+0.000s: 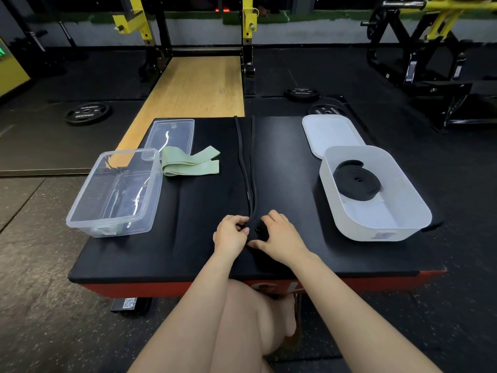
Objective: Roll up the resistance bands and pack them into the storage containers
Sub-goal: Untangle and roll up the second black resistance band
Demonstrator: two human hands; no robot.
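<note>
A long black resistance band point(248, 168) lies stretched away from me down the middle of the black padded table point(188, 238). Its near end is wound into a small roll between my hands. My left hand point(231, 234) pinches the band at the roll's left side, and my right hand point(279, 235) curls round the roll from the right. A rolled black band point(357, 181) lies inside the white container point(376, 227) on the right. A pale green fabric band point(192, 162) lies loosely folded at the left. Beside it stands a clear plastic container point(83, 211).
The clear lid point(185, 125) lies behind the clear container, and the white lid point(330, 133) lies behind the white one. Weight plates point(87, 112) rest on the dark gym floor, with a yellow-and-black rack point(250, 28) beyond the table. My knees sit below the table's near edge.
</note>
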